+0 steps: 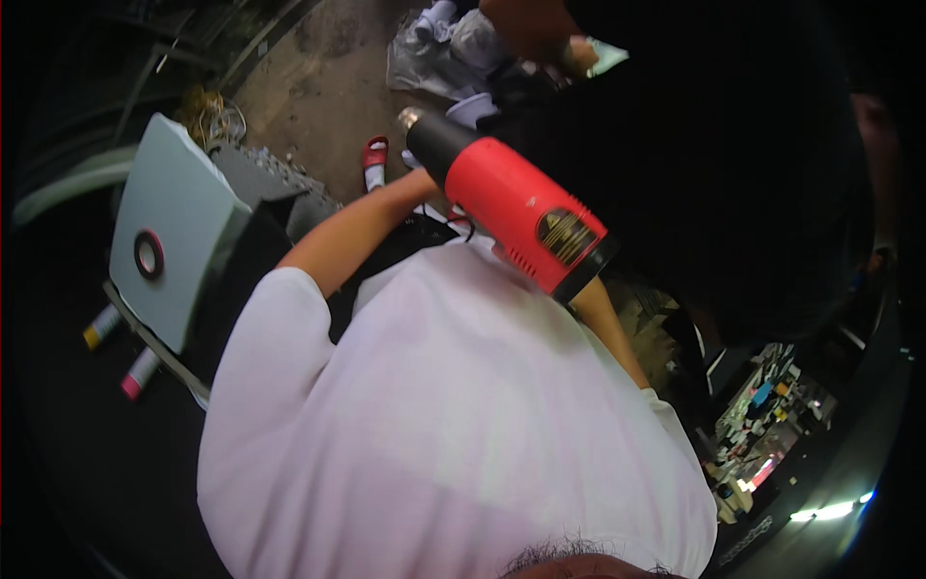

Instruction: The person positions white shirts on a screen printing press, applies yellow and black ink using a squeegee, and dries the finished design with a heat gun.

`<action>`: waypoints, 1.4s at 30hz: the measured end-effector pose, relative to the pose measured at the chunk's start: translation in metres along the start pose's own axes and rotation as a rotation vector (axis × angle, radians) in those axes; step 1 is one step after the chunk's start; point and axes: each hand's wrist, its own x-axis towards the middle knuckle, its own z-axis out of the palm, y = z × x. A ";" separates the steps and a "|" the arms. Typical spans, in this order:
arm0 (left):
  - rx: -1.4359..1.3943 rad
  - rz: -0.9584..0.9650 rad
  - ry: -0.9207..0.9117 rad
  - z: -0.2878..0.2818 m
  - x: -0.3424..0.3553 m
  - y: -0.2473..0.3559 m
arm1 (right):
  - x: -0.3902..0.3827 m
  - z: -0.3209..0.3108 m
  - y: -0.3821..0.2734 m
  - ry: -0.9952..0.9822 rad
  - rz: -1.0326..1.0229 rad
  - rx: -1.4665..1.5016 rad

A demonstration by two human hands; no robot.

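A red and black heat gun (521,207) fills the middle of the view, close in front of my white shirt, its metal nozzle pointing up and left. My left forearm (367,227) reaches up to the front of the gun and passes behind its black barrel. The right forearm (614,333) runs up behind the gun's rear end. Both of my hands, and most of the grip, are hidden by the gun's body, so I cannot see which hand holds it. A short black cord loop shows under the body.
On the left, a black tape roll (148,254) lies against a pale grey-blue panel (174,207). Another person in black (714,183) fills the upper right. Crumpled plastic bags (420,63), a red slipper (375,151) and a white tub (470,109) are at the top. Small items clutter the right (762,400).
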 end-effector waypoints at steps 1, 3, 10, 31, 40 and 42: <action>-0.071 0.032 0.017 -0.011 0.003 -0.014 | 0.004 0.016 0.010 0.005 -0.069 -0.186; -0.197 0.058 0.036 -0.036 -0.003 -0.045 | 0.067 -0.008 -0.054 0.011 0.192 0.191; -0.732 0.062 -0.150 -0.157 -0.047 -0.196 | 0.192 0.014 -0.117 0.150 0.135 -0.120; -0.575 -0.651 0.605 -0.437 -0.224 -0.082 | 0.503 0.020 -0.129 0.385 -0.216 -0.300; -0.351 -0.550 1.019 -0.479 -0.267 -0.168 | 0.569 0.017 -0.118 0.190 0.086 -0.182; -0.484 -0.528 1.170 -0.496 -0.267 -0.156 | 0.577 0.021 -0.091 0.207 0.133 -0.205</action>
